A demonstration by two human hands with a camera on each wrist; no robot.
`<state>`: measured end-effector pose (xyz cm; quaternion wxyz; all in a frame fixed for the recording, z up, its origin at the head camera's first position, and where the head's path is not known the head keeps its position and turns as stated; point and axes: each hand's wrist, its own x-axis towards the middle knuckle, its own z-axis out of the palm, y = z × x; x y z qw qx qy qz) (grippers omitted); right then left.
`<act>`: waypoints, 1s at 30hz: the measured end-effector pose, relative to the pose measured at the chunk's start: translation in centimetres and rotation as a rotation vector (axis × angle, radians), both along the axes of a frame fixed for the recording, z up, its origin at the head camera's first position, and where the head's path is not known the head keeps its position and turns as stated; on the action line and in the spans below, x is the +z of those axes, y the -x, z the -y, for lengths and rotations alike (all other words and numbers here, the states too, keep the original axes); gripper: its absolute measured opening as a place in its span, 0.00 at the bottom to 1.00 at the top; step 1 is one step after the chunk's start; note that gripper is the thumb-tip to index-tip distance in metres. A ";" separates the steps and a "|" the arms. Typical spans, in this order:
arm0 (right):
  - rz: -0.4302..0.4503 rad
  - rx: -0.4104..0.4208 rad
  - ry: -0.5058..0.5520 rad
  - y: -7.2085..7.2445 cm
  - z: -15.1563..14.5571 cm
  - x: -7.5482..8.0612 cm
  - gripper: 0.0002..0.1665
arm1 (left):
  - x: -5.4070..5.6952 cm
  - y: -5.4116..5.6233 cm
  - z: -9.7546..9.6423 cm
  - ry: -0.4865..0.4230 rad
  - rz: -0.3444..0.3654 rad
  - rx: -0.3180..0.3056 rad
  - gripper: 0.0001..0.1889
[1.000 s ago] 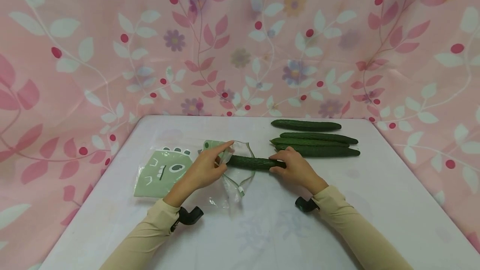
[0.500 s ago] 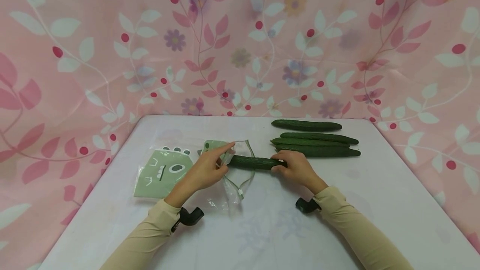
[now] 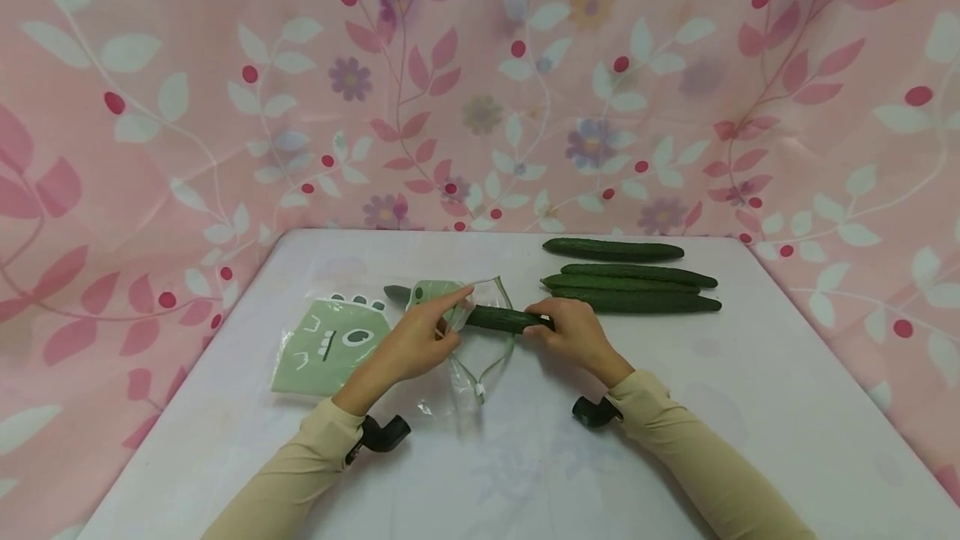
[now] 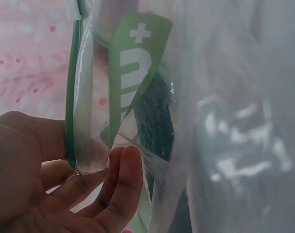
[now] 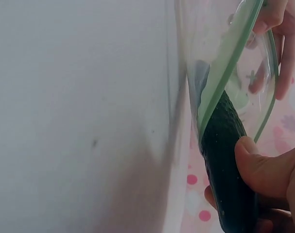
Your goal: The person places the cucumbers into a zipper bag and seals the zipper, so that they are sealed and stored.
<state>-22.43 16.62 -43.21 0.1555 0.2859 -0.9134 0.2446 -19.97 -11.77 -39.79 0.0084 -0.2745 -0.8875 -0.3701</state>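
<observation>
Head view: one clear zip bag (image 3: 433, 293), thin glossy film, green-edged mouth facing right; one held cucumber (image 3: 498, 319), long, dark green, passing through that mouth, its tip greyed by the film. Against the preceding frames, the tip lies further left and the right hand (image 3: 576, 333) nearer the bag; the insertion appears well along, a short length left outside. The right hand grasps that length, just right of the bag. The left hand (image 3: 408, 340) holds the mouth's edge. Left of the bag: one flat printed panel (image 3: 303, 369), green, one-eyed; whether part of the same bag cannot be told. Behind and right of the bag: four loose cucumbers (image 3: 630, 283), slender, tapered. Left wrist view: creased film with bright glints, white cross and stripes on green; thumb and fingers appear to pinch the rim. Right wrist view: bumpy cucumber skin, thumb and fingers wrapped about the rounded end; mouth gaping around it.
</observation>
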 end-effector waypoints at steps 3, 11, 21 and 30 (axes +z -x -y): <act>-0.015 -0.006 0.011 0.1 0.7 0.0 0.18 | 0.0 0.0 0.0 0.000 0.001 0.000 0.39; -0.040 -0.023 0.011 0.2 2.4 0.3 0.18 | 0.0 -0.1 0.0 -0.005 -0.008 -0.007 0.39; -0.076 -0.022 0.050 0.4 3.9 0.5 0.18 | -0.2 -0.1 -0.2 -0.004 -0.020 -0.022 0.38; -0.055 -0.040 0.068 0.7 5.0 0.1 0.17 | -0.5 -0.2 -0.4 0.002 -0.025 -0.023 0.38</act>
